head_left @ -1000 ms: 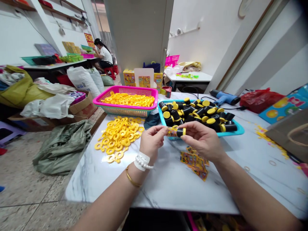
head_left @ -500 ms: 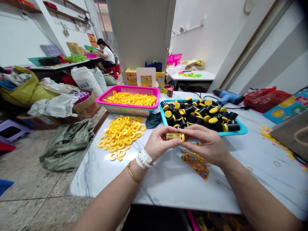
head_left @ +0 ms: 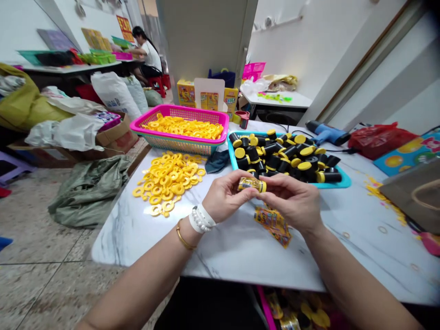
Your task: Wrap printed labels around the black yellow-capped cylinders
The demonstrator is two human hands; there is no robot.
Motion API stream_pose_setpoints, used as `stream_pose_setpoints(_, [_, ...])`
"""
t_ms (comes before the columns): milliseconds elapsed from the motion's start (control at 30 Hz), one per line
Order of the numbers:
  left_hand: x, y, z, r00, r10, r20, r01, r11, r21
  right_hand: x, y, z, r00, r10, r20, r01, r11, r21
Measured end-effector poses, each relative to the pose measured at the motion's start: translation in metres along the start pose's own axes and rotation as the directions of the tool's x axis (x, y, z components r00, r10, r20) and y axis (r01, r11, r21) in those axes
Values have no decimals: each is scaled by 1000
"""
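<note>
A small canister (head_left: 252,184) with a yellow printed wrapper and a yellow end lies sideways between my hands, above the table. My left hand (head_left: 225,196) is closed on its wrapped side, thumb in front. My right hand (head_left: 298,199) pinches the yellow end with its fingertips. Flat printed wrappers (head_left: 274,225) lie in a small pile on the table below my right hand. Just behind my hands, a turquoise tray (head_left: 333,185) is heaped with black canisters (head_left: 273,161) with yellow lids. Flat yellow rings (head_left: 168,183) are piled to the left.
A pink basket (head_left: 135,123) of yellow pieces stands at the back left, with a dark cloth (head_left: 217,162) beside it. A blue heat gun (head_left: 328,134) and a red bag (head_left: 381,142) lie back right. Another person (head_left: 149,54) sits at a far table.
The view has shifted slightly. The canister has turned a little in my fingers, its right end dipping lower. Both hands keep hold of it.
</note>
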State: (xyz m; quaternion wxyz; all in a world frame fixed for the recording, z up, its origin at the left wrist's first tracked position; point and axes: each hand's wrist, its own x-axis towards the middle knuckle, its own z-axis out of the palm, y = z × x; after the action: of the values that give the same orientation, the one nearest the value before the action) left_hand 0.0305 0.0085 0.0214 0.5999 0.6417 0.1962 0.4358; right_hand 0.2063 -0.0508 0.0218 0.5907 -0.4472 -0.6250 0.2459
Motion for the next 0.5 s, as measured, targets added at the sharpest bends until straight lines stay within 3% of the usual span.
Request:
stream_pose_setpoints(100, [0, -1, -1, 1000, -13, 20, 14, 1000, -18, 2, 6, -1, 1000, -6, 6, 6, 1000, -4])
stream_pose_setpoints(233, [3, -3, -5, 981, -191, 24, 192, 978, -85, 6, 11, -7, 963, -268, 14, 265, 938, -222])
stream_pose_setpoints(300, [3, -3, -6, 980, -199, 1, 199, 979, -50, 6, 12, -7, 956, -293, 19, 288, 924, -252])
stream_pose_setpoints(333, [4, -3, -6, 984, -176, -3, 176, 984, -30, 5, 12, -5, 969, -246, -1, 240, 946, -217])
stream_pose_setpoints(400, [4, -3, -7, 995, -102, -15, 103, 995, 8, 3, 11, -1, 998, -38, -41, 36, 998, -46])
stream_pose_setpoints(500, [4, -2, -8, 1000, 1, -3, -1, 994, 113, 1, 11, 6, 951, 309, 22, -304, 920, 247])
